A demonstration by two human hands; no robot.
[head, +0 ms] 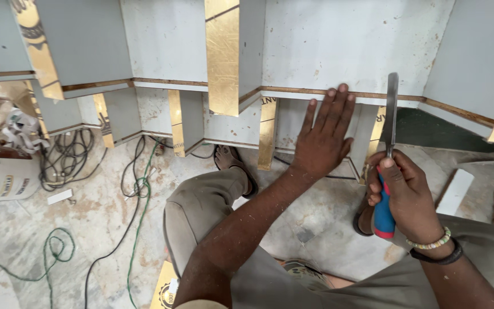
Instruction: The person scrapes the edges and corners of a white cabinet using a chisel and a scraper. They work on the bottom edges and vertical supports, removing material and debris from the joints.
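Right hand (404,186) in a closed grip around the blue-and-red handle of a chisel (389,154), blade upright against the white laminated panel (338,46). Left hand (322,137) flat, fingers spread on the panel's lower edge. Cables (135,194) trail over the dusty marble floor (98,217).

two hands: left (321,143), right (408,194). one file (389,154). two wristbands (437,247). two sandalled feet, the nearer to the left (235,163). one green cable (138,217) and several black cables (72,154).
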